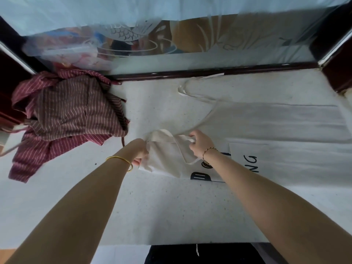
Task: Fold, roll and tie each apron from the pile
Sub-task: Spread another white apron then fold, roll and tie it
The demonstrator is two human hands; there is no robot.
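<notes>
Forearms reach out from the bottom edge over a pale speckled table, the left one wearing a gold bangle, the right a thin cord bracelet. Between the two hands lies the narrow end of a cream apron, folded lengthwise and stretching away to the right across the table. The left hand grips the apron's left edge, fingers curled into the cloth. The right hand pinches a cream strap at the apron's upper edge; the strap loops down over the fabric and back under the right wrist. Black printed lettering shows on the apron just beyond the right forearm: a "D" near the lower fold and "NG" further right, the letters between hidden by the arm. Further out, a longer tie of the apron trails in a loop toward the dark wooden ledge. To the left, well apart, sits a heap of red striped aprons.
</notes>
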